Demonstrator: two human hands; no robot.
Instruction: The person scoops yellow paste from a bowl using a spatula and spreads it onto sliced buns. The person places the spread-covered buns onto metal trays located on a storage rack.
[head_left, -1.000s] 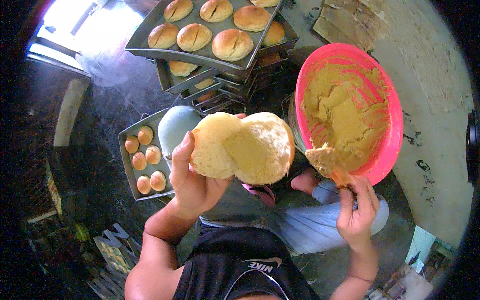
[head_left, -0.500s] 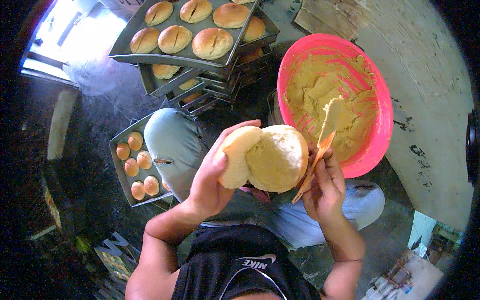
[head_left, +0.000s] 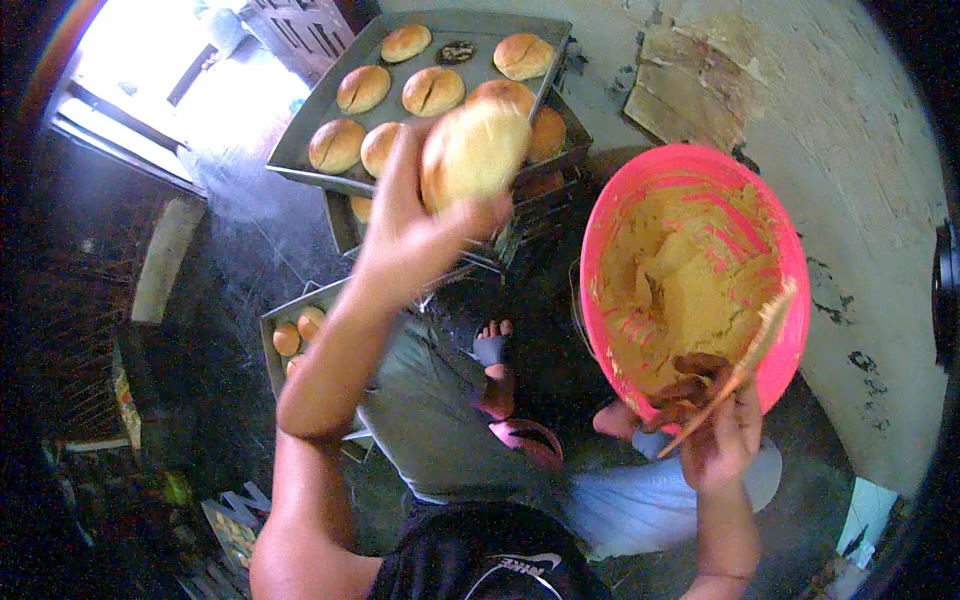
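Note:
A large golden bun [head_left: 470, 160], blurred by motion, is gripped in my left hand [head_left: 415, 235]. That hand is raised over the near edge of the top grey tray [head_left: 398, 75], where several similar slit-topped buns lie. The bun's cut face is not visible. Over the near rim of the pink basin [head_left: 592, 290], my right hand [head_left: 722, 430] is closed around a thin orange spatula [head_left: 735, 375]. Pale yellow spread coats the spatula's raised end. More of the thick yellow spread [head_left: 700, 290] lies in the basin and smears its walls.
Several trays are stacked beneath the top one. A lower tray [head_left: 272, 365] with small buns [head_left: 286, 338] sits left of my legs, partly hidden by my left arm. A worn wall [head_left: 840, 200] rises behind the basin. A bright opening [head_left: 150, 70] is at far left.
The bun, earlier spread open before my chest, has moved forward to the tray in my left hand. My right hand has moved right and nearer with the spatula, away from the bun.

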